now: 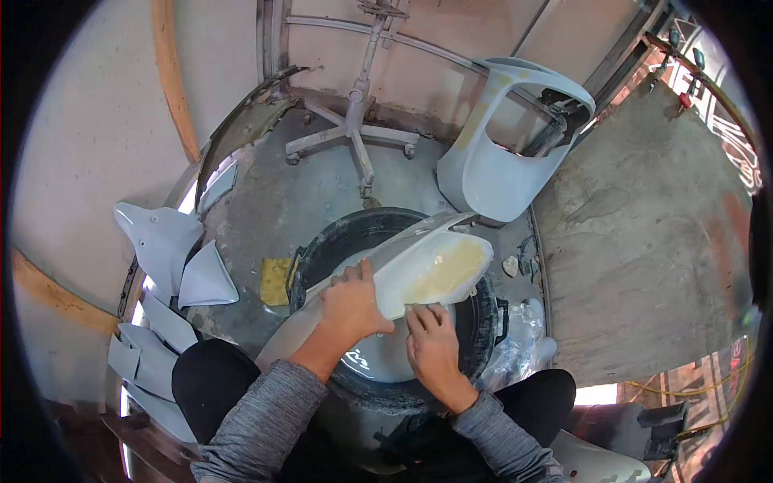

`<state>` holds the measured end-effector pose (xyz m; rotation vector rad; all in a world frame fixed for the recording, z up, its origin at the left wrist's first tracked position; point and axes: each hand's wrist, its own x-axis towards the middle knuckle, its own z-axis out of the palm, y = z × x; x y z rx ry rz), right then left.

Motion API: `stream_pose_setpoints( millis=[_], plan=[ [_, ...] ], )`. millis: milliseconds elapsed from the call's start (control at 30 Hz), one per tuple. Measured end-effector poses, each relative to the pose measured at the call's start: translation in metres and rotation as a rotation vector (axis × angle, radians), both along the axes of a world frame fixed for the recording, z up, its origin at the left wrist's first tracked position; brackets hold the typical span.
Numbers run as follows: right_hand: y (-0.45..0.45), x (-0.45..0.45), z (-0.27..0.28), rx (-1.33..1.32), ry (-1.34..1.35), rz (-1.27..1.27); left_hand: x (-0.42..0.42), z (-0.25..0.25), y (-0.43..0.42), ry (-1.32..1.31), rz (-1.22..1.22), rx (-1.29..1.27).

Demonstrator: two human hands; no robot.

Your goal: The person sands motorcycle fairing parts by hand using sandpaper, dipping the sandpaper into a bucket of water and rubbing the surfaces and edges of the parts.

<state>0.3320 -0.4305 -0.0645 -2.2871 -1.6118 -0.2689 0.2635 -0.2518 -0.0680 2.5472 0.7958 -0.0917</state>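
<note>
A white curved panel [394,278] with a yellowish patch near its right end lies tilted over a black tub [346,221] of cloudy water. My left hand [352,302] grips the panel's near side, fingers over its surface and thumb pointing right. My right hand [432,342] is at the panel's lower edge, just below the yellow patch, with its fingers curled. Whatever its fingertips press or hold is too small to make out. A yellow sheet [274,282] lies on the floor left of the tub.
Grey-white panels [165,241] stand at the left. A wheeled stand [354,125] is behind the tub, and a large white shell [491,181] leans at the back right. Clear plastic [519,346] lies right of the tub, near a grey board [636,241].
</note>
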Motion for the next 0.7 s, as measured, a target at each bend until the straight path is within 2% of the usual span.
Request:
stream_pose_setpoints(
  millis=[67,133,167,200,267,300,400,500,533,600,633,667,700],
  plan=[
    [-0.004,0.017,-0.010,0.065,-0.009,0.013,-0.001,0.000,0.000,-0.017,-0.001,-0.008],
    [-0.005,0.037,-0.011,0.076,0.050,-0.187,-0.003,-0.003,0.001,-0.029,-0.001,-0.017],
    [-0.006,0.031,-0.016,0.036,0.056,-0.206,-0.001,-0.005,0.001,-0.027,-0.002,-0.002],
    [-0.004,0.016,-0.013,0.033,0.052,-0.204,0.000,-0.006,0.001,-0.026,-0.001,0.010],
    [0.000,-0.009,-0.007,0.010,0.015,0.009,0.001,-0.004,0.001,-0.023,0.000,0.009],
    [-0.003,0.000,-0.006,0.054,0.057,0.011,0.000,-0.003,0.001,-0.010,-0.012,0.012],
    [-0.004,0.031,-0.016,0.089,0.009,-0.185,-0.002,-0.003,-0.001,-0.036,-0.005,0.030],
    [0.004,-0.009,-0.003,0.077,0.035,0.000,0.000,0.000,0.000,-0.018,-0.005,0.007],
    [0.002,-0.002,-0.006,0.079,0.034,-0.002,0.000,-0.003,0.000,-0.019,-0.007,0.009],
    [0.000,0.021,-0.013,0.085,0.084,-0.201,-0.002,-0.008,0.000,-0.081,-0.004,0.057],
    [0.002,0.030,-0.012,0.121,0.098,-0.223,-0.004,-0.008,0.000,-0.077,-0.006,0.057],
    [0.002,0.024,-0.014,0.121,0.097,-0.223,-0.004,-0.006,0.001,-0.063,0.000,0.037],
    [0.003,0.011,-0.011,0.097,0.058,-0.106,-0.002,-0.003,0.001,-0.054,0.008,0.015]
  ],
)
